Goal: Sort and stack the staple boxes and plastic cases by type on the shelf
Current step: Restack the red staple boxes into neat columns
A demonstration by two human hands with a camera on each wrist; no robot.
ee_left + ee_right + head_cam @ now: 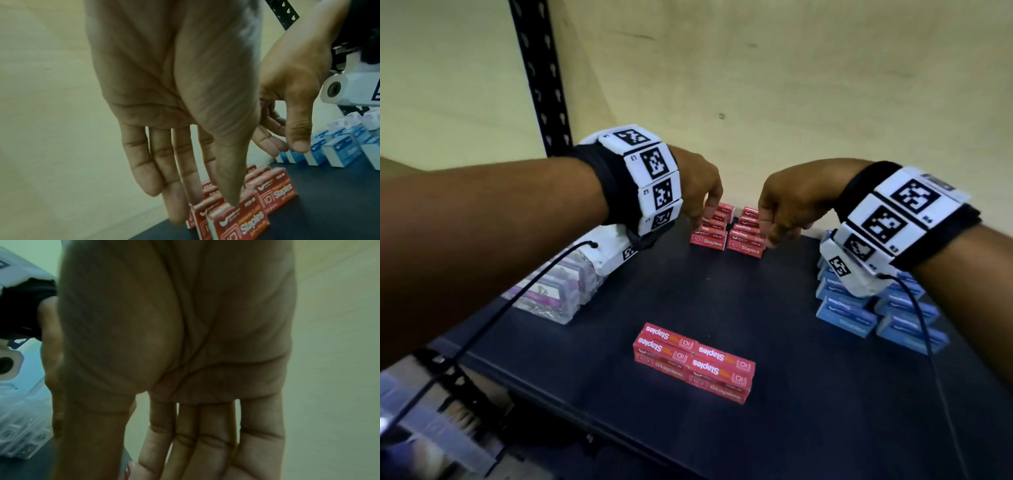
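Both hands, left hand point(698, 192) and right hand point(784, 205), hang with fingers straight and empty over the far red staple boxes point(727, 229). Blue staple boxes point(876, 308) and plastic cases point(558, 287) look sorted; the near red stack point(693, 363) on the shelf point(808, 394) remains apart.

Dim greenish light (soft blur throughout)

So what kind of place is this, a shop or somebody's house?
Probably a stockroom or the back of a stationery shop, not a house. There's a black metal shelf with a slotted post, and lots of the same things in piles: red staple boxes, blue boxes and clear plastic cases.
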